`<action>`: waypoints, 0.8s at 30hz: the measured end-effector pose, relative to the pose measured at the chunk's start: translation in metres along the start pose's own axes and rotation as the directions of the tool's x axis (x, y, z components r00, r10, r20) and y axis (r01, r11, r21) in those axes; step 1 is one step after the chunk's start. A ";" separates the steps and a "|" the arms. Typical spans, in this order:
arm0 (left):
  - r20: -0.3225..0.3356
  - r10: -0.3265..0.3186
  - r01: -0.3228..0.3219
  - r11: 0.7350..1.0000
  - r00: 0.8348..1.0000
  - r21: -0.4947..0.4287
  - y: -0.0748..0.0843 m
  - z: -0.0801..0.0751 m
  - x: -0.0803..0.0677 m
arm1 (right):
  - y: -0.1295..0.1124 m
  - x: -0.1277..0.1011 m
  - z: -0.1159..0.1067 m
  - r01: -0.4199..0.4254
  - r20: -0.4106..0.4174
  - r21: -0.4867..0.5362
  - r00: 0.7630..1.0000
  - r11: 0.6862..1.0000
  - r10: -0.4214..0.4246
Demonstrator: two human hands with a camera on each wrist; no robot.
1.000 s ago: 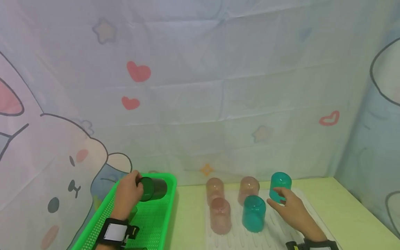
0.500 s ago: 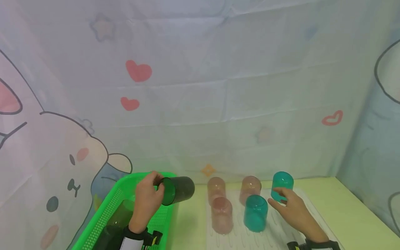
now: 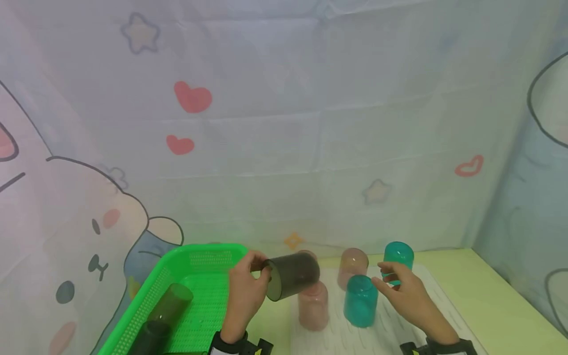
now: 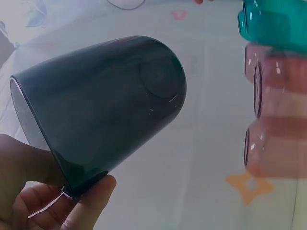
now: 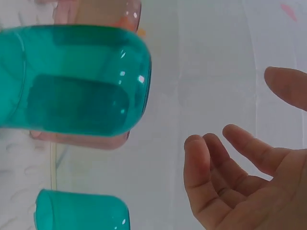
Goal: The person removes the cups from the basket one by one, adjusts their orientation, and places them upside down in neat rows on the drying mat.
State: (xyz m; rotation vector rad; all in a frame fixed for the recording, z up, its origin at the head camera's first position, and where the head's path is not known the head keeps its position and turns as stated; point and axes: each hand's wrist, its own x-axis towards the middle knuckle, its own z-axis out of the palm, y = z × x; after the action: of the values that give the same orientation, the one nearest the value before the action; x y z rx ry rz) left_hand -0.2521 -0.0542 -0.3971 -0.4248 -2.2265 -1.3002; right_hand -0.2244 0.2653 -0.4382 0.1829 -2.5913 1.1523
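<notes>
From the head view, the left hand (image 3: 244, 291) holds a dark cup (image 3: 292, 276) on its side, pinching it at the open rim with thumb and fingers. The cup hangs in the air just past the green basket (image 3: 201, 256), right above a pink cup (image 3: 313, 305) that stands upside down on the white mat (image 3: 399, 320). It looks like thin see-through plastic, so it is likely light, stiff and a bit slippery. The rim looks like a fair place to hold it. The right hand (image 3: 406, 296) is spread and loose, holding nothing. A teal cup (image 3: 360, 301) stands just to its left, and another teal cup (image 3: 398, 256) stands just behind its fingertips. Two more dark cups (image 3: 161, 315) lie in the basket. The surface (image 3: 497, 305) is pale yellow-green. Cloth with hearts and stars hangs close behind it.

From the left wrist view, the dark cup (image 4: 103, 110) fills the picture. The fingers (image 4: 86, 206) curl under its rim. Its smooth side shines a little.

From the right wrist view, the right hand's fingers (image 5: 211, 167) are relaxed and apart, touching nothing. The teal cup (image 5: 72, 79) is beside them, not touching.
</notes>
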 end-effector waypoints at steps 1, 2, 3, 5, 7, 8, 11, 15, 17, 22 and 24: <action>0.002 -0.009 0.009 1.000 1.000 -0.018 0.002 0.003 -0.002 | -0.002 -0.001 0.001 0.007 0.000 0.013 1.000 1.000 -0.007; 0.005 -0.022 0.022 0.999 1.000 -0.037 0.003 0.007 -0.003 | -0.005 -0.001 0.002 0.012 0.002 0.032 1.000 0.999 -0.012; 0.008 -0.027 0.027 0.998 1.000 -0.060 0.005 0.010 -0.005 | -0.007 -0.002 0.003 0.017 0.006 0.047 1.000 0.999 -0.017; 0.016 -0.042 0.043 0.994 0.999 -0.102 0.008 0.016 -0.008 | -0.010 -0.004 0.005 0.027 0.021 0.089 0.999 0.996 -0.029; 0.031 -0.050 0.054 0.987 0.998 -0.150 0.010 0.022 -0.011 | -0.013 -0.005 0.008 0.039 0.038 0.148 0.998 0.988 -0.045; 0.040 -0.054 0.060 0.984 0.998 -0.170 0.011 0.024 -0.012 | -0.015 -0.006 0.010 0.046 0.045 0.178 0.997 0.983 -0.055; 0.069 -0.066 0.079 0.973 0.995 -0.219 0.014 0.032 -0.015 | -0.019 -0.007 0.016 0.067 0.066 0.287 0.994 0.956 -0.090; 0.082 -0.066 0.084 0.969 0.994 -0.233 0.017 0.039 -0.018 | -0.025 -0.007 0.020 0.064 0.104 0.418 0.988 0.906 -0.118; 0.089 -0.071 0.089 0.969 0.994 -0.230 0.018 0.042 -0.020 | -0.028 -0.008 0.022 0.050 0.133 0.469 0.983 0.882 -0.127; 0.102 -0.082 0.106 0.962 0.991 -0.253 0.020 0.046 -0.025 | -0.032 -0.012 0.022 0.008 0.209 0.528 0.968 0.849 -0.139; 0.101 -0.079 0.103 0.960 0.992 -0.261 0.020 0.047 -0.025 | -0.034 -0.013 0.021 -0.002 0.222 0.532 0.965 0.846 -0.137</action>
State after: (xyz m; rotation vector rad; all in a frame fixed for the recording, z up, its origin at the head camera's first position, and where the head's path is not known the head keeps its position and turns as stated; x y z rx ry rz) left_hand -0.2345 -0.0034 -0.4170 -0.4919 -2.1716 -1.6696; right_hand -0.2091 0.2266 -0.4319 0.5702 -2.3667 1.9062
